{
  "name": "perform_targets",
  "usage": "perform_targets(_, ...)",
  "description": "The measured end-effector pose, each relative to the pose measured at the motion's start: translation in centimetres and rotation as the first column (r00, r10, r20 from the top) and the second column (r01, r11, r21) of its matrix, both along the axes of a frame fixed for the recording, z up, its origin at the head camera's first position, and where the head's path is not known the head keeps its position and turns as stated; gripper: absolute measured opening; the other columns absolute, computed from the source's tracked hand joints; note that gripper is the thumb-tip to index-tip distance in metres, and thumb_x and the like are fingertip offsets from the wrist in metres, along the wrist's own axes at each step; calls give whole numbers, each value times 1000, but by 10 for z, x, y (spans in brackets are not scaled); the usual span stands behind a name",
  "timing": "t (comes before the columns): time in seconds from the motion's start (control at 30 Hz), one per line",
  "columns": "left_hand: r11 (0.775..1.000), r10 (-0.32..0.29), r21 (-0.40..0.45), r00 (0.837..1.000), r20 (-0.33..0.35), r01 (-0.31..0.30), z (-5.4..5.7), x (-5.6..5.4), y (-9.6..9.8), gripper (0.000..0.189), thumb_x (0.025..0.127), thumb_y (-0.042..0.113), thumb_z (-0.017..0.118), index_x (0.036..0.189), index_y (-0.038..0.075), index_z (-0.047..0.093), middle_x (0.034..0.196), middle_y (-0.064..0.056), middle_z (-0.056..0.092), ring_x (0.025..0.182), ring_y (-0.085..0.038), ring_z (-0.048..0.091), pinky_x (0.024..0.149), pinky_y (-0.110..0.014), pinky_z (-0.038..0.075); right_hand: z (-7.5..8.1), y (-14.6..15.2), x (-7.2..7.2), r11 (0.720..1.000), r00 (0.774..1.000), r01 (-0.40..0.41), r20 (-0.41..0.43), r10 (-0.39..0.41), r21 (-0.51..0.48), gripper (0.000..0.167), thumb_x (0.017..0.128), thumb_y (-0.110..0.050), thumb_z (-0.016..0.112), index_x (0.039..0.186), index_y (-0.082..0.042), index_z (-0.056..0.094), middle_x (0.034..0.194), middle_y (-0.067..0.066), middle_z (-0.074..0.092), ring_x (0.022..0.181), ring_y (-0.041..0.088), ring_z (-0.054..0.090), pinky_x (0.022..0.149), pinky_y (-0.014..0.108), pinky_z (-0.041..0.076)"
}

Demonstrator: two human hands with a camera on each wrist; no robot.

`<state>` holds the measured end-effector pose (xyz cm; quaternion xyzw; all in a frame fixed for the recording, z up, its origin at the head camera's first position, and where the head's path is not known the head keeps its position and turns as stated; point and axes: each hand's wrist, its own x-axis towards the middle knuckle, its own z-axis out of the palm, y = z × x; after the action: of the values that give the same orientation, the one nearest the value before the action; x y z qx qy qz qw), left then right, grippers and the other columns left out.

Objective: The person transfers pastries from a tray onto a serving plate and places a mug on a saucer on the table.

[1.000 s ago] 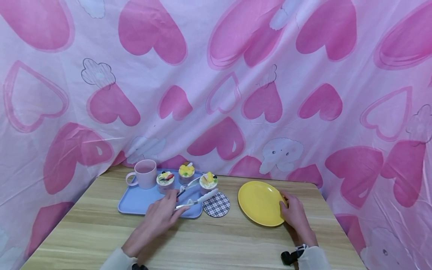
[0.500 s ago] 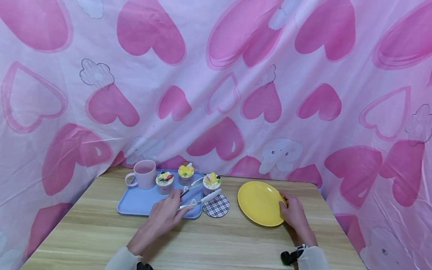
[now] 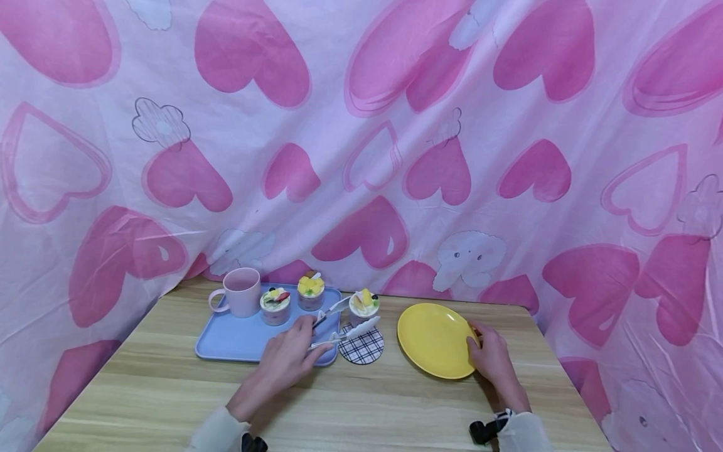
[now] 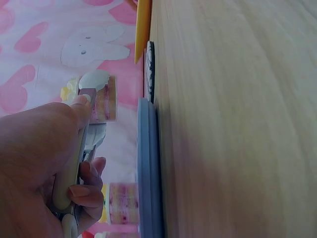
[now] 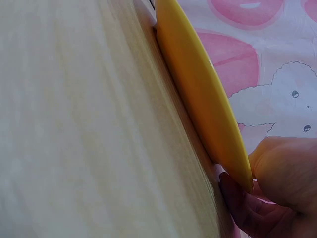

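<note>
Your L hand [image 3: 282,356] grips tongs [image 3: 364,328] clasping a dessert cup [image 3: 363,304] aloft, L of plate [image 3: 433,340]; your R hand [image 3: 491,353] pinches plate's rim, prob. to steady it.

The left hand [image 3: 284,355] has moved to the right, carrying the tongs [image 3: 337,338] and the dessert cup [image 3: 364,306] gripped between their tips. A second ago, the cup appeared across the far right corner of the blue tray [image 3: 237,342]; now it appears just right of the tray's edge, beyond the checked coaster [image 3: 361,349]. The gap between cup and yellow plate [image 3: 435,339] has narrowed. The left sleeve [image 3: 219,432] has also shifted right along the near edge.
</note>
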<state>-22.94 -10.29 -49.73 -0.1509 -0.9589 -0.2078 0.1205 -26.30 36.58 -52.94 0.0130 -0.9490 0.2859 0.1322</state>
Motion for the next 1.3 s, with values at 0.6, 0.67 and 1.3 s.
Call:
perform_targets(0.6, 1000, -22, 1, 1000, 2, 22, -3, -6, 24, 70, 99, 62, 72, 138, 6, 59, 104, -3, 65, 71, -14, 58, 63, -35, 55, 0, 0, 1, 1000, 1000, 7, -25, -6, 15, 41, 102, -4, 67, 142, 7, 64, 123, 30, 70, 102, 40, 69, 89, 56, 59)
perform_targets(0.67, 1000, -27, 8, 1000, -4, 27, -4, -6, 25, 69, 98, 60, 73, 138, 6, 59, 105, -3, 66, 71, -14, 59, 63, -36, 56, 1, 0, 1, 1000, 1000, 8, -25, -8, 15, 41, 102, -4, 67, 142, 7, 64, 122, 30, 71, 102, 40, 69, 89, 56, 59)
perform_targets(1.3, 997, -62, 55, 998, 30, 60, -8, -15, 49, 69, 100, 57, 74, 140, 4, 57, 114, -8, 67, 75, -16, 60, 68, -38, 57, 2, -2, 2, 1000, 1000, 9, 3, -9, 5, 42, 103, -4, 66, 144, 6, 63, 125, 30, 70, 106, 41, 70, 93, 58, 59)
